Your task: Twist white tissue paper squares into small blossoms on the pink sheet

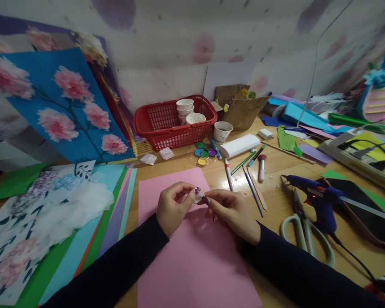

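Over a pink sheet of paper (167, 273), both my hands pinch one small white crumpled piece (199, 196), which looks like tissue or cotton. My left hand (175, 206) grips its left side between thumb and fingers. From the other side, my right hand (232, 211) holds it with closed fingertips. Fingers cover much of the piece. Two white folded tissue pieces (166, 153) lie on the wooden table beyond the paper. A heap of white cotton (90, 201) rests to the left on a picture with painted flowers.
Beyond the paper stand a red basket (170, 137) with paper cups, paint pots (202, 161) and a cup (223, 131). Brushes (253, 192), scissors (303, 231) and a blue glue gun (317, 199) with a cord lie right. A blue flower picture (67, 141) leans at left.
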{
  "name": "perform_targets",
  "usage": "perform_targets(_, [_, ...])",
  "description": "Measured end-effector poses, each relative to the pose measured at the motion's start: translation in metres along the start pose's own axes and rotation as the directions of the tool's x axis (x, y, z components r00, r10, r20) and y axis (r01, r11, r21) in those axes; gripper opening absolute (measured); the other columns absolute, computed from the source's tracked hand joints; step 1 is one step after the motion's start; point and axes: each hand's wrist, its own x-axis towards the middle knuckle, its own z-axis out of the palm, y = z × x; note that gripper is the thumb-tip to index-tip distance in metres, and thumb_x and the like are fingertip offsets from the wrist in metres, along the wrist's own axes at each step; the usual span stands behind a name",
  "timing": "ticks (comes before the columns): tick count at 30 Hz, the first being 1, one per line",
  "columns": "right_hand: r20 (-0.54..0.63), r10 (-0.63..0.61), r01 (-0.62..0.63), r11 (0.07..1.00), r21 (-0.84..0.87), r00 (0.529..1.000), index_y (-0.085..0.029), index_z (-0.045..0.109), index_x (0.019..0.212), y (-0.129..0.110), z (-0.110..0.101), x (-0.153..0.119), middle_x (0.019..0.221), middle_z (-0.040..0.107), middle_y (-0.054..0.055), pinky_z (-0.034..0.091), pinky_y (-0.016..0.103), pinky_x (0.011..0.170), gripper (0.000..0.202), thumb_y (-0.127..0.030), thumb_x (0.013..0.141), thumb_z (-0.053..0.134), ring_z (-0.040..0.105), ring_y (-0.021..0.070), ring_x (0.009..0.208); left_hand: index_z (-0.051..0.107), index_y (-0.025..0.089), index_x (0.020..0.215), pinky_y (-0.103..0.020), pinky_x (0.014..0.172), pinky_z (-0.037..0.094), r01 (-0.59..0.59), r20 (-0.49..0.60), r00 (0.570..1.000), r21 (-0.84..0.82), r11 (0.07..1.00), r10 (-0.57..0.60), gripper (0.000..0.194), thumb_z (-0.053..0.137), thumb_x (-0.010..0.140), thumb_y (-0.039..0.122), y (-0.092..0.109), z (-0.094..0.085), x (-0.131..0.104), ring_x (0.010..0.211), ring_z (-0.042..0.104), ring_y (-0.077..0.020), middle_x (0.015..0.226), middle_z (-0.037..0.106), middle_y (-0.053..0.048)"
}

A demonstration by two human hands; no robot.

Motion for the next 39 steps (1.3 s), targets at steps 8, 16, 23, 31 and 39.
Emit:
perform_targets(8, [-0.004, 0.009, -0.009, 1.0, -0.007, 1.0, -0.012, 0.071, 0.088, -0.001, 0.001, 0.001, 0.05, 0.064, 0.001, 0.042, 0.021, 0.043, 0.034, -0.042, 0.072, 0.069, 0.054, 0.0094, 0.042, 0.069, 0.014, 0.073, -0.025, 0.07, 0.051, -0.194, 0.019, 0.981, 0.188, 0.963, 0.193, 0.007, 0.062, 0.074, 0.014, -0.002, -0.001, -0.002, 0.072, 0.066, -0.0161, 0.075, 0.071, -0.006])
perform_targets(16, [0.016, 0.002, -0.002, 1.0, -0.002, 1.0, -0.012, 0.07, 0.088, 0.0, 0.0, 0.001, 0.051, 0.063, 0.0, 0.041, 0.021, 0.044, 0.031, -0.04, 0.075, 0.067, 0.052, 0.0085, 0.043, 0.065, 0.014, 0.073, -0.027, 0.07, 0.052, -0.032, -0.045, 0.998, 0.073, 0.997, 0.036, 0.007, 0.061, 0.072, 0.019, 0.001, 0.0, -0.002, 0.072, 0.067, -0.0169, 0.076, 0.07, -0.007])
perform_targets(23, [0.025, 0.001, -0.001, 1.0, -0.008, 1.0, -0.013, 0.069, 0.087, 0.003, -0.003, 0.001, 0.053, 0.063, 0.0, 0.04, 0.02, 0.045, 0.027, -0.038, 0.077, 0.065, 0.051, 0.0073, 0.044, 0.062, 0.014, 0.074, -0.022, 0.058, 0.049, 0.115, -0.155, 0.979, -0.136, 0.984, -0.136, 0.012, 0.063, 0.07, 0.025, -0.002, -0.002, 0.005, 0.063, 0.064, -0.0139, 0.068, 0.068, -0.002])
perform_targets(31, [0.005, 0.017, -0.017, 1.0, -0.001, 1.0, -0.012, 0.067, 0.084, 0.005, -0.002, 0.002, 0.053, 0.062, 0.0, 0.041, 0.02, 0.045, 0.026, -0.037, 0.077, 0.065, 0.051, 0.0078, 0.044, 0.06, 0.014, 0.077, -0.019, 0.058, 0.046, 0.165, -0.256, 0.934, -0.31, 0.936, -0.249, 0.02, 0.066, 0.071, 0.032, -0.01, -0.004, 0.011, 0.064, 0.061, -0.0107, 0.068, 0.065, 0.0])
perform_targets(39, [-0.002, 0.001, -0.001, 1.0, -0.009, 1.0, -0.014, 0.068, 0.083, 0.0, -0.001, 0.002, 0.066, 0.067, 0.003, 0.043, 0.021, 0.046, 0.024, -0.037, 0.077, 0.064, 0.054, 0.0083, 0.047, 0.055, 0.014, 0.078, -0.019, 0.062, 0.046, 0.084, -0.367, 0.885, -0.48, 0.874, -0.286, 0.024, 0.069, 0.069, 0.031, -0.018, -0.009, 0.02, 0.061, 0.059, -0.0072, 0.069, 0.061, 0.002])
